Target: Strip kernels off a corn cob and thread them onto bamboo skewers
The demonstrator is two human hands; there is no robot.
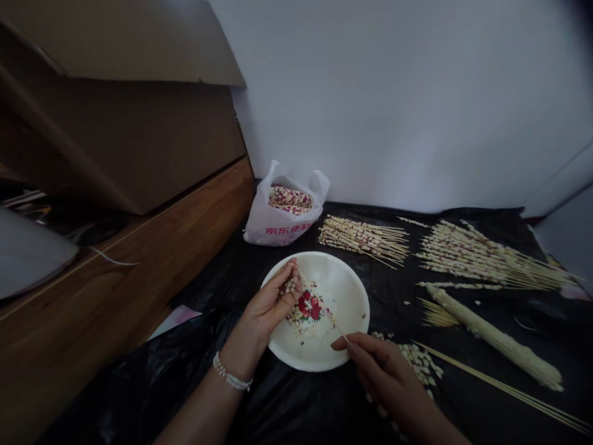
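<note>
Over a white bowl (354, 290), my right hand (384, 364) pinches the lower end of a thin bamboo skewer (341, 334), which slants up to the left. A few kernels appear to sit along the skewer. Cupped at the bowl's left side, my left hand (266, 309) holds several pale corn kernels (290, 286) in its curled fingers. Its thumb and fingertip meet at the skewer's upper end. Loose kernels and scraps lie in the bowl around a printed red flower pattern (315, 308). More kernels (421, 364) are heaped beside my right hand, partly hidden by it.
Behind the bowl stands a white plastic bag (278, 232) with speckled corn cobs (291, 198). Kernel-covered skewers lie in a small pile (356, 235) and a larger one (477, 253). A stripped cob (500, 337) and bare skewers (504, 390) rest on black plastic sheeting (208, 284). A cardboard box (139, 136) stands left.
</note>
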